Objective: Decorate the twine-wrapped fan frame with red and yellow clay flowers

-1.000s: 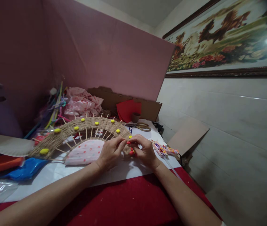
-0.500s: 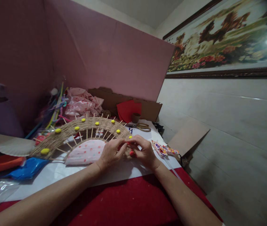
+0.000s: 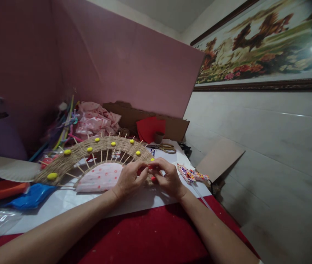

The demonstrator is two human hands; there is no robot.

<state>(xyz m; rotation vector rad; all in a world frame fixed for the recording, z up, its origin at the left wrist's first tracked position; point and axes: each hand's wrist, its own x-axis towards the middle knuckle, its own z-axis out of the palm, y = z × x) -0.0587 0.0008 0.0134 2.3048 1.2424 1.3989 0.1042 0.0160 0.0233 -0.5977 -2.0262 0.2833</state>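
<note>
A fan-shaped piece (image 3: 73, 160) woven from twine over thin wooden sticks lies on white paper, with yellow clay dots (image 3: 113, 144) along its band. Pink dotted fabric (image 3: 101, 178) covers its inner half-circle. Above the fan's right end, my left hand (image 3: 131, 178) and my right hand (image 3: 168, 177) meet fingertip to fingertip. Both are closed in a pinch on a small red piece of clay (image 3: 150, 167), mostly hidden by the fingers. A second red bit (image 3: 153, 179) shows under my right fingers, close to the band.
Scissors (image 3: 166, 148), a small brown cup (image 3: 158, 138) and red sheets (image 3: 147, 128) stand behind. A flower-patterned glue gun (image 3: 191, 174) lies at right. Blue (image 3: 33, 195) and orange packets (image 3: 3, 191) and a white paper plate (image 3: 10, 168) are at left. Red cloth (image 3: 134, 234) covers the near edge.
</note>
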